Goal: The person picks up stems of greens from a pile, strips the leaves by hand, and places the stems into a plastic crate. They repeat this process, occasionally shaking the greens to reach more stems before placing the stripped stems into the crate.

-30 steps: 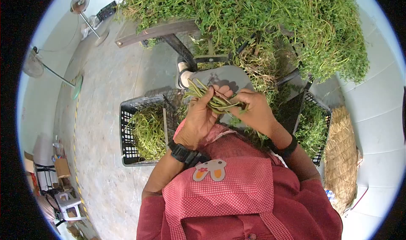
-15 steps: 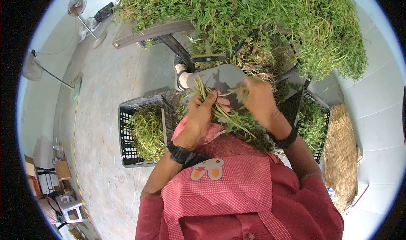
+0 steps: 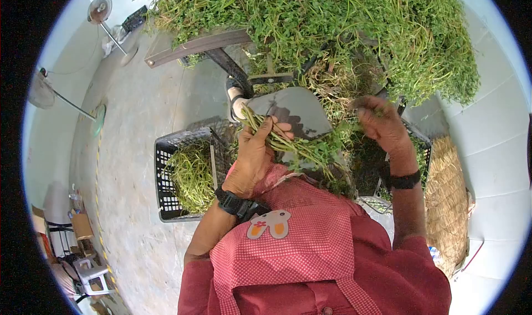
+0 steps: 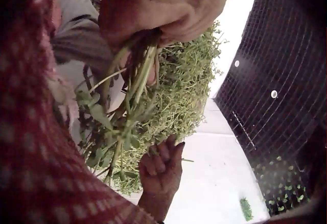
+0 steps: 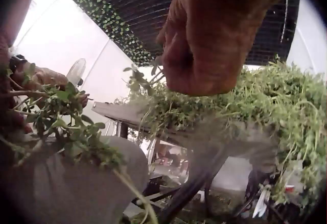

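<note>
In the head view my left hand (image 3: pixel 256 153) grips a bunch of green leafy stems (image 3: pixel 288 144), thumb across the top. Its cut-looking ends point up and left, while the leaves spread right over the lap. The left wrist view shows the stems (image 4: pixel 145 76) coming out from under the curled fingers. Off to the right, my right hand (image 3: pixel 382 123) is raised apart from the bunch with its fingers curled. In the right wrist view a small leafy sprig (image 5: pixel 140 81) sticks out at its fingertips, and the pinch itself is partly hidden.
A large heap of greens (image 3: pixel 332 26) covers the table (image 3: pixel 199 44) ahead. One black crate (image 3: pixel 166 204) with stems stands at left; another with greens (image 3: pixel 424 165) is at right, partly behind the right arm. A straw roll (image 3: pixel 449 204) lies beyond it. Fans (image 3: pixel 101 9) stand far left.
My right hand has pulled away from the bunch, moving right and slightly up. The left hand keeps its grip, and the leafy ends now spread out to the right.
</note>
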